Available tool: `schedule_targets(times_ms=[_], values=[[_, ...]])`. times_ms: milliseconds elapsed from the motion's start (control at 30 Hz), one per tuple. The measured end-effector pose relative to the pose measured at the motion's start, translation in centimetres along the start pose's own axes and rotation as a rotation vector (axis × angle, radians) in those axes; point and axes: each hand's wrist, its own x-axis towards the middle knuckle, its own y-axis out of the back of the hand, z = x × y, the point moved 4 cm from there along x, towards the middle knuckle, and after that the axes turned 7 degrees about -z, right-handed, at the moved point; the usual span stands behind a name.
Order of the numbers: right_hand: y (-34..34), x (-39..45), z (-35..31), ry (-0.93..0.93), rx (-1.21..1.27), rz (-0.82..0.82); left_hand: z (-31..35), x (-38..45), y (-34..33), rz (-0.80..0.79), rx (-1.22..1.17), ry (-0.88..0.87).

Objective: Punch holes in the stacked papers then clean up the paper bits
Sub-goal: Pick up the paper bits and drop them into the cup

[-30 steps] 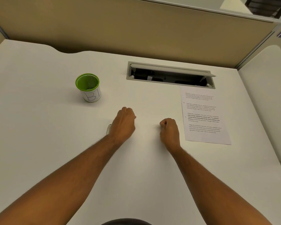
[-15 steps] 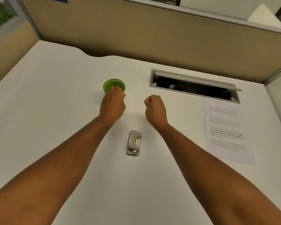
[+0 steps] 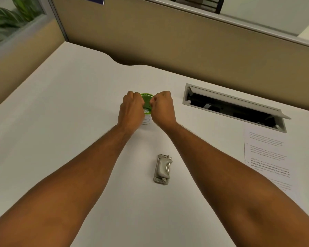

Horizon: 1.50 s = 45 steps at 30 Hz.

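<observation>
A green-rimmed cup (image 3: pixel 147 102) stands on the white desk (image 3: pixel 61 122), with white bits showing inside it. My left hand (image 3: pixel 132 110) and my right hand (image 3: pixel 163 108) hover as fists over the cup's left and right rim, knuckles almost meeting. Whatever the fingers may enclose is hidden. A grey hole punch (image 3: pixel 162 169) lies between my forearms, nearer to me. The printed papers (image 3: pixel 268 157) lie flat at the right side of the desk, apart from both hands.
An open cable slot with a raised lid (image 3: pixel 234 107) is sunk into the desk behind the papers. A tan partition wall (image 3: pixel 168 41) closes off the back and left. A plant (image 3: pixel 7 20) shows behind glass at far left.
Both fists have travelled from the desk near the papers to the green cup and closed in above it. My view has shifted left, and the hole punch has come into sight.
</observation>
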Motion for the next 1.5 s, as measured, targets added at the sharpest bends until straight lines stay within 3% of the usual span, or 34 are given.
schedule_targets(times_ms=[267,1500], values=[[-0.7,0.9,0.4,-0.025,-0.022,-0.101,-0.6,0.8,0.1,0.014,-0.033,-0.011],[-0.3,0.6,2.2,-0.01,0.033,0.013,-0.5,0.9,-0.5,0.007,-0.092,-0.028]])
